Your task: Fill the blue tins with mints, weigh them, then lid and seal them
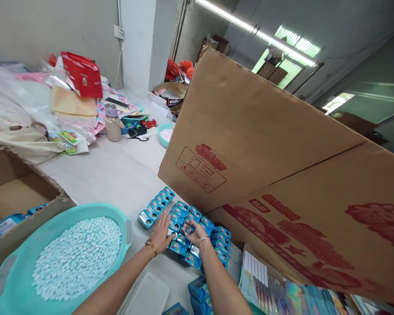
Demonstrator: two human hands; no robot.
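Small blue tins [177, 248] with round dark spots on top stand packed in rows on the white table. My left hand [160, 234] lies with fingers stretched out along the left side of the block, touching the tins there. Over the middle of the block, my right hand [194, 233] has its fingers curled in a pinch around something small and dark, too hidden to name. A separate row of blue tins [156, 205] sits just beyond my left hand. More tins [221, 245] are stacked right of my right wrist.
A turquoise basin [126, 253] of small pale pieces stands at left, beside an open carton [54, 192]. A large cardboard box [249, 131] walls off the right side. Shiny packets [282, 291] and a white plastic lid [149, 293] lie near me. A bottle [113, 127] stands farther back.
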